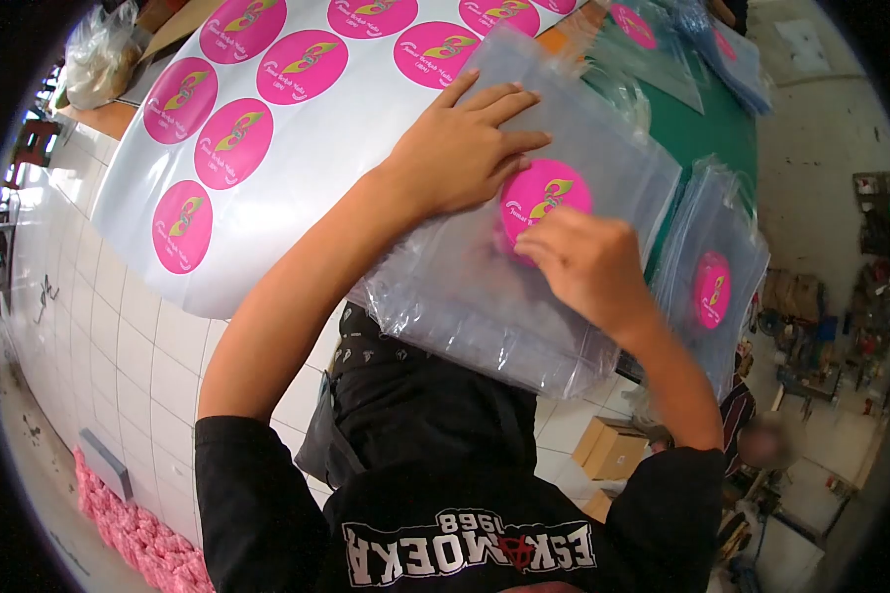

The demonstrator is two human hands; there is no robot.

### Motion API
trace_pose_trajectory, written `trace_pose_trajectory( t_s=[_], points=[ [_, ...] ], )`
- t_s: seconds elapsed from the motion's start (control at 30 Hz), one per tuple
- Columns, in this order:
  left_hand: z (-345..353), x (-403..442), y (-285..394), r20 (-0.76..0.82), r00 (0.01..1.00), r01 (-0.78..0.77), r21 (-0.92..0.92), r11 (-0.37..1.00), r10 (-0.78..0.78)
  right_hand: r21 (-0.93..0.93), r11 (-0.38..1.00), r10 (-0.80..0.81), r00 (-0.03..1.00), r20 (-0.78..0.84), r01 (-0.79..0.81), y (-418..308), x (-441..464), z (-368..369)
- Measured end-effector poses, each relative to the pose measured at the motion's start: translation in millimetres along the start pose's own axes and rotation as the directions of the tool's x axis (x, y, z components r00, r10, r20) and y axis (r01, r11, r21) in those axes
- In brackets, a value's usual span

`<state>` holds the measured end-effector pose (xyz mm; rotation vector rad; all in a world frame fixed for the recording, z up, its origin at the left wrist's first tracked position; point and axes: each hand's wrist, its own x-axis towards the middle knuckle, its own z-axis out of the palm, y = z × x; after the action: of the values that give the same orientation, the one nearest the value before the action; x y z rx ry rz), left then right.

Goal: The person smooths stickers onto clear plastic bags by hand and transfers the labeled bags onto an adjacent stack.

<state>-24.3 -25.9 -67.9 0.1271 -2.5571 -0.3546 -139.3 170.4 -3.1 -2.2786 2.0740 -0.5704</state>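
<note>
A round pink sticker [554,180] with a green-yellow design lies on the top bag of a stack of clear plastic bags [485,306]. My left hand [475,138] is spread flat on the bags, up and left of this sticker, its fingers apart and holding nothing. Curled over the sticker's lower edge is my right hand [583,262], its fingers pressed together; whether anything is between them is hidden. Left of the bags, a white sheet [297,168] bears several pink round stickers like this one.
To the right lies another pile of clear bags [692,237] with a pink sticker on top. More stickered bags [663,59] rest on the green surface [747,148] at the back. A cardboard box [611,450] stands on the floor, near a person [737,420] at lower right.
</note>
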Motion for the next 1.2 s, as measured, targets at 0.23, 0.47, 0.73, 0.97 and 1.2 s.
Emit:
trace_pose_trajectory(
  t_s=[0.23,0.47,0.73,0.97,1.2],
  points=[
    [-17.9,3.7,1.8,-0.015,1.000,-0.007,-0.115,0.993,0.005,0.320,0.913,0.308,0.943,-0.129,-0.254,40.6,-3.2,17.1],
    [-54.7,-35.1,58.2,0.235,0.970,-0.016,-0.193,0.981,0.062,0.504,0.827,0.378,0.910,-0.168,-0.250,47.3,-5.8,26.1],
    [-51.0,-37.1,67.0,0.226,0.969,-0.093,-0.040,0.995,0.099,0.519,0.811,0.392,0.909,-0.141,-0.269,48.1,-7.0,22.8],
    [-51.7,-39.8,66.8,0.182,0.977,-0.107,-0.023,0.994,0.109,0.540,0.821,0.349,0.913,-0.213,-0.187,53.5,-8.1,30.0],
    [-51.4,-41.7,71.8,0.214,0.974,-0.104,0.122,0.987,0.076,0.525,0.826,0.350,0.916,-0.195,-0.204,51.1,-7.2,27.5]
  ],
)
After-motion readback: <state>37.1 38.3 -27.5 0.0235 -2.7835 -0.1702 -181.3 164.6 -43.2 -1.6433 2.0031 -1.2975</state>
